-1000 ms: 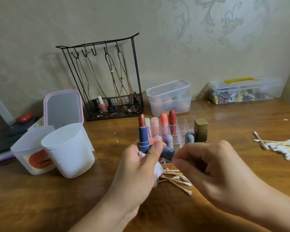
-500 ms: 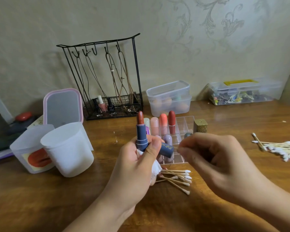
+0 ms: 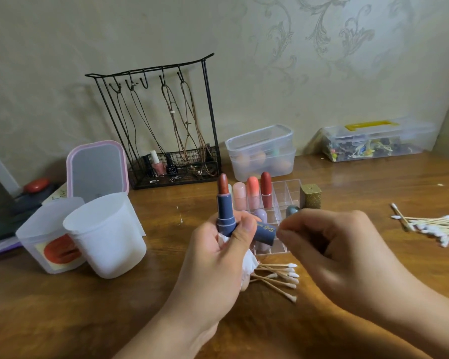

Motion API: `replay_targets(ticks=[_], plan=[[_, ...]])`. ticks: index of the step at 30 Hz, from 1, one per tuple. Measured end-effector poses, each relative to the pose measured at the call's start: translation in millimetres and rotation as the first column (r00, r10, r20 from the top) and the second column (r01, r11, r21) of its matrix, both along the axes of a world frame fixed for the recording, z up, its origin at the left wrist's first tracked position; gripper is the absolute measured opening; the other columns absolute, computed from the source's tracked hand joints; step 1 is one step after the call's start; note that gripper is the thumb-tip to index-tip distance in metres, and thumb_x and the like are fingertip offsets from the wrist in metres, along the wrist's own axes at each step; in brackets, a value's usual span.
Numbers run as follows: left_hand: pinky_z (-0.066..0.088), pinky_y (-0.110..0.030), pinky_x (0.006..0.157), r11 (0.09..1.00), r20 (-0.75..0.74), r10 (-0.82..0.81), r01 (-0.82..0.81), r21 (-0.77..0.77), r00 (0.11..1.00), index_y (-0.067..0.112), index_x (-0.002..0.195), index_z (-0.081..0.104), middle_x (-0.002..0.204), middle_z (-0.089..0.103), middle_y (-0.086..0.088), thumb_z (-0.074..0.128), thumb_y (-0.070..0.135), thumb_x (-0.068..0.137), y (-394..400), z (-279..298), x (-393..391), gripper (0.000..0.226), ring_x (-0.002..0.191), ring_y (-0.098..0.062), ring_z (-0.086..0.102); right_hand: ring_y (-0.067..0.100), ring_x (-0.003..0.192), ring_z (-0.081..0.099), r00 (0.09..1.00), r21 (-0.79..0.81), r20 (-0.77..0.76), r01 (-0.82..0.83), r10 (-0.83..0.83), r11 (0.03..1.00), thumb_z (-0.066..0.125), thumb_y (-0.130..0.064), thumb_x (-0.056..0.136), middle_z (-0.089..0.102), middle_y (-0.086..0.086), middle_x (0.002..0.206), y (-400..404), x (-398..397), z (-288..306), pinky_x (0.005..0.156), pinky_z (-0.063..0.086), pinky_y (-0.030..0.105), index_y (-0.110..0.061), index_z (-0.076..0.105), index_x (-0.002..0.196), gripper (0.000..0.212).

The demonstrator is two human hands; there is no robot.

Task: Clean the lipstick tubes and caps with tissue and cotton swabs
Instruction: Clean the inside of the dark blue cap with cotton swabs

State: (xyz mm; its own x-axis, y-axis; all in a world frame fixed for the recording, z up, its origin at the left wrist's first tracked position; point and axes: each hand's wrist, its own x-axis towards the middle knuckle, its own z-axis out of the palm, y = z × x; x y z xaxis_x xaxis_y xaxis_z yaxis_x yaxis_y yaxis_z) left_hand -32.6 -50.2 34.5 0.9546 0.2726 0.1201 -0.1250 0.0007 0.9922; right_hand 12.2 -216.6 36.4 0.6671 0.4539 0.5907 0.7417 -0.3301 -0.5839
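Wooden desk [image 3: 62,320] against patterned wall: left hand [image 3: 218,257] fingers clamped on upright blue lipstick tube [image 3: 224,216], its cap [image 3: 265,233] (gold script, unreadable) and tissue [image 3: 248,265], right hand [image 3: 329,252] fingertips pinched together at cap's end, contents not discernible, used cotton swabs [image 3: 278,277] below.

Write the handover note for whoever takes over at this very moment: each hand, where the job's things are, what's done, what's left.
Left hand: grips the open blue lipstick tube upright, its blue cap lying sideways, and crumpled white tissue.
Right hand: fingers pinched together at the cap's open end; whether they hold a swab cannot be told.
Cotton swabs: a small bunch on the wooden table under the hands, a larger pile at right.
Other lipsticks stand in the clear plastic organiser.
Done: tube uncapped.
Left: finish this cap and tube, recap, then likely the rest; their state cannot be judged.
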Motion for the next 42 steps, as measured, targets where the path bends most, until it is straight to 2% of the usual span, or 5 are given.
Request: replay_targets(ticks=[14,21,26,31,42], plan=[[0.046,-0.019,0.067,0.999,0.024,0.046,-0.045,-0.016,0.999,0.027,0.09,0.059,0.073,0.067,0.011,0.06,0.048,0.073,1.4,-0.5,0.9,0.028,0.067,0.006,0.062,0.003,0.041,0.042,0.997,-0.051,0.065,0.034,-0.03,0.998,0.071,-0.016,0.086,0.05,-0.011,0.049,4.3,-5.7,1.2,0.042,0.028,0.007,-0.022,0.068,0.07,0.017],[0.043,-0.004,0.051,0.998,0.055,0.057,-0.059,0.03,0.997,0.026,0.089,0.057,0.064,0.064,0.02,0.057,0.046,0.074,1.9,0.9,0.4,0.025,0.064,0.008,0.06,0.004,0.041,0.043,0.996,-0.057,0.06,0.069,-0.065,0.996,0.072,-0.015,0.086,0.048,-0.013,0.048,4.4,-4.5,-0.4,0.042,0.028,0.006,-0.023,0.068,0.07,0.018],[0.044,-0.018,0.058,1.0,-0.028,0.016,-0.016,0.019,0.999,0.028,0.093,0.06,0.064,0.062,0.013,0.058,0.05,0.073,1.6,-0.1,0.3,0.03,0.058,-0.003,0.058,0.0,0.045,0.04,0.983,-0.07,-0.097,-0.16,0.153,0.985,0.068,-0.022,0.09,0.055,-0.008,0.052,-5.7,-0.4,11.7,0.044,0.033,0.013,-0.022,0.069,0.073,0.017],[0.035,-0.023,0.047,0.982,-0.053,-0.016,0.006,-0.187,0.998,0.027,0.094,0.07,0.081,0.059,-0.011,0.063,0.038,0.078,10.3,4.9,1.9,0.02,0.058,-0.011,0.046,0.001,0.044,0.041,0.986,0.087,-0.123,-0.105,0.115,0.991,0.071,-0.019,0.087,0.054,-0.008,0.05,-7.8,5.1,9.4,0.044,0.032,0.012,-0.021,0.071,0.071,0.016],[0.022,-0.013,0.03,0.718,-0.002,-0.205,0.149,-0.68,0.979,0.01,0.082,0.061,0.061,0.039,-0.001,0.045,0.026,0.095,15.2,15.7,2.5,0.026,0.04,-0.004,0.028,0.009,0.048,0.048,0.988,0.189,0.154,-0.015,-0.014,0.982,0.071,-0.017,0.079,0.057,-0.004,0.059,-6.9,-7.6,12.1,0.045,0.034,0.015,-0.024,0.068,0.072,0.011]])
